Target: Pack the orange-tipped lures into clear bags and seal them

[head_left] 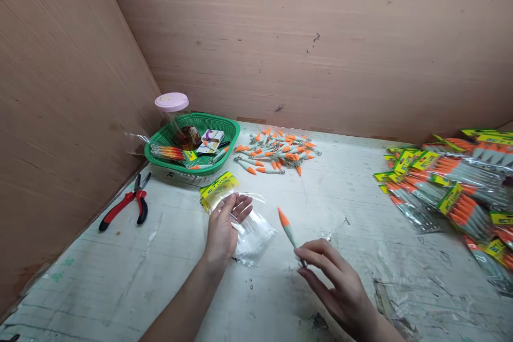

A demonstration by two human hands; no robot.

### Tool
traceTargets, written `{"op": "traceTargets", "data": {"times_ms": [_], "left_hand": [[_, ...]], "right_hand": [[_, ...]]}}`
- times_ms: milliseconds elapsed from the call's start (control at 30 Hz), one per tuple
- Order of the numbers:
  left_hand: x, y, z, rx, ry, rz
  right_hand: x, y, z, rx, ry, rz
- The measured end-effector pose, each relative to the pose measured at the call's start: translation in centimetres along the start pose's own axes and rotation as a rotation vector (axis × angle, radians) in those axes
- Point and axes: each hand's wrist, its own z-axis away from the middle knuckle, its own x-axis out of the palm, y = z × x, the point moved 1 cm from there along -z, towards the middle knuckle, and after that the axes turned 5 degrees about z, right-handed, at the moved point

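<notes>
My right hand pinches a fishing lure near its hook end, thumb against fingers. The lure's orange tip points up and away, above a pale grey-green body. To its left, my left hand curls its thumb and fingers at a clear plastic bag, which lies over a stack of similar bags. Their yellow header cards reading "BCT LURE" show just beyond the hand. The lure is apart from the bags. A loose pile of orange-and-grey lures lies farther back on the table.
A green basket at the back left holds a pink-lidded jar, a small box and packed lures. Red-and-black pliers lie on the left. Packed lures are heaped at the right. Wooden panels enclose the back and left.
</notes>
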Motion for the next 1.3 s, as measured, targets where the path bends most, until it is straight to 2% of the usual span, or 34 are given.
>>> {"op": "traceTargets", "data": {"times_ms": [67,167,433,800,900,1033,1100,1300], "left_hand": [[0.2,-0.1,0.3,-0.033,0.002,-0.013],[0.3,-0.3,0.6,-0.078,0.002,-0.021],[0.3,-0.3,0.9,-0.115,-0.033,-0.001],[0.7,-0.1,1.2,-0.136,-0.019,0.002],[0.5,-0.3,1.2,-0.148,-0.072,-0.039],[0.6,-0.8,1.7,-0.244,-0.208,-0.156],[0.7,-1.0,2.0,-0.296,-0.249,-0.208],[1.0,-1.8,2.9,-0.396,-0.315,-0.216]], "right_hand": [[0.0,-0.4,0.0,-0.045,-0.052,-0.047],[0.2,-0.9,-0.1,-0.079,-0.061,-0.057],[0.8,-0.8,0.1,-0.069,-0.062,-0.045],[1.2,-0.5,0.5,-0.045,-0.069,-0.032],[1.4,-0.5,0.5,-0.035,-0.075,-0.025],[1.7,-0.5,0.3,0.000,-0.072,0.004],[1.9,-0.5,0.0,0.016,-0.040,0.042],[2.1,-1.2,-1.3,0.099,0.196,0.231]]}}
